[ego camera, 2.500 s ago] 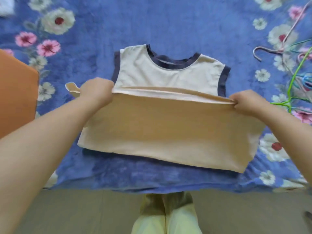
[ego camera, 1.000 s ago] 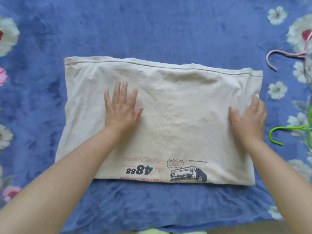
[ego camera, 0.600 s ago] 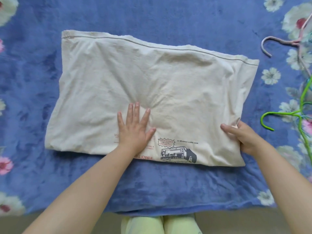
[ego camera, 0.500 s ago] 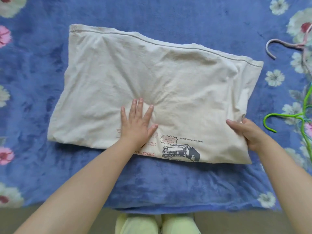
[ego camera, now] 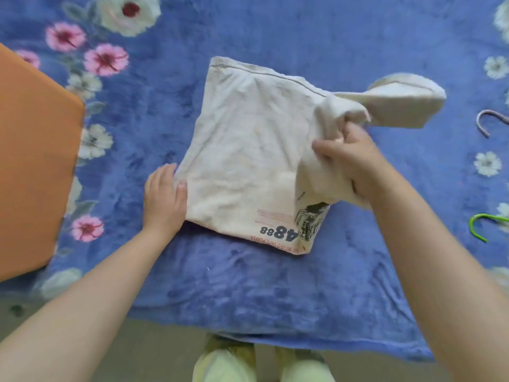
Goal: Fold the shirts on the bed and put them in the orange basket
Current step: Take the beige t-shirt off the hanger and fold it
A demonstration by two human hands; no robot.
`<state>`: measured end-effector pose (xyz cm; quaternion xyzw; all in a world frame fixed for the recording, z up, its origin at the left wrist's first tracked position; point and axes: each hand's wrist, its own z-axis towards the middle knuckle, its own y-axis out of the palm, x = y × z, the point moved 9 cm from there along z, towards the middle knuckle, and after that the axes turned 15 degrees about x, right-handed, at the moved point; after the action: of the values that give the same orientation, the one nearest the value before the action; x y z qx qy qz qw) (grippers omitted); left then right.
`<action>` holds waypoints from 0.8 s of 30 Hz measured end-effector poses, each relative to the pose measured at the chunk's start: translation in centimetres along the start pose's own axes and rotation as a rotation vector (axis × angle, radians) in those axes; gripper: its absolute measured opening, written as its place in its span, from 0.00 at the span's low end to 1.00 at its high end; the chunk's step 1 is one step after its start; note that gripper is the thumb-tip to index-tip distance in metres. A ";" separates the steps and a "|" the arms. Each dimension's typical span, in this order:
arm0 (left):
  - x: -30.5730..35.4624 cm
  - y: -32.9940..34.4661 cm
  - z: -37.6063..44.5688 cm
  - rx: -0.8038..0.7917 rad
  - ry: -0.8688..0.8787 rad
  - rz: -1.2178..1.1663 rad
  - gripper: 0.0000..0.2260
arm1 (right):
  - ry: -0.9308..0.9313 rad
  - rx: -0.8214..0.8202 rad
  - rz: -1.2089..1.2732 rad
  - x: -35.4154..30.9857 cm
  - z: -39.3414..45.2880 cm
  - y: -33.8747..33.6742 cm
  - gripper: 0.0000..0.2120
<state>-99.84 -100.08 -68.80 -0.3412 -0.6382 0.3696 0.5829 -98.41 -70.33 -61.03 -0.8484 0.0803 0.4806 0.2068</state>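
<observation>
A cream shirt (ego camera: 242,161) with a black "4888" print lies half-folded on the blue floral bedspread (ego camera: 275,285). My right hand (ego camera: 349,164) grips a bunch of its right side and holds that side lifted over the shirt, one loose flap sticking out to the right. My left hand (ego camera: 165,197) lies at the shirt's left edge, thumb on the cloth and fingers at or under the edge. The orange basket (ego camera: 33,166) stands at the left border, only its side showing.
A pink hanger hook (ego camera: 489,121) and a green hanger hook (ego camera: 484,224) lie at the right edge of the bed. The bed's front edge runs near the bottom, with the floor and my legs (ego camera: 261,362) below it.
My right hand has gathered the shirt's right side and lifted it leftward over the shirt. My left hand slid from the middle to the left edge. The view shifted; the basket came into sight.
</observation>
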 end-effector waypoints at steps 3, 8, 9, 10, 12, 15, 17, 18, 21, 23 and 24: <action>-4.4 -2.7 1.7 0.028 -0.161 -0.038 0.22 | -0.171 -0.222 -0.508 -1.4 -1.4 10.7 0.13; -8.5 -4.1 3.5 -0.022 -0.215 -0.097 0.16 | 0.053 -0.398 -0.420 3.7 -5.4 18.0 0.20; -8.3 -4.1 3.9 -0.023 -0.195 -0.100 0.15 | -0.010 -0.311 -0.406 4.0 -5.6 16.9 0.17; -7.9 -4.1 4.3 -0.023 -0.174 -0.111 0.15 | -0.093 -0.184 -0.433 4.6 -5.4 15.3 0.15; -6.4 -3.6 4.8 -0.052 -0.144 -0.156 0.15 | -0.258 0.029 -0.543 5.5 -5.4 11.7 0.17; -4.4 -1.3 4.0 -0.207 -0.162 -0.137 0.16 | -0.491 -0.025 -0.872 9.5 -7.1 9.8 0.30; -3.7 0.3 3.3 -0.302 -0.168 -0.108 0.17 | -0.581 -0.083 -1.095 12.0 -8.6 10.1 0.34; -3.6 0.7 3.2 -0.315 -0.185 -0.111 0.17 | -0.629 -0.051 -1.116 12.3 -9.0 10.3 0.31; -3.6 1.0 3.9 -0.263 -0.234 -0.148 0.13 | -0.761 0.247 -0.966 10.3 -9.9 9.6 0.16; -3.6 1.0 4.4 -0.243 -0.232 -0.185 0.09 | -0.818 0.324 -0.869 9.2 -10.1 9.5 0.13; -3.7 1.0 4.4 -0.253 -0.236 -0.197 0.08 | -0.839 0.302 -0.868 9.4 -10.5 9.9 0.13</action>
<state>-103.89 -103.11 -71.70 -0.3020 -0.7737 0.2653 0.4896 -88.60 -83.17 -66.94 -0.5039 -0.2930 0.6286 0.5148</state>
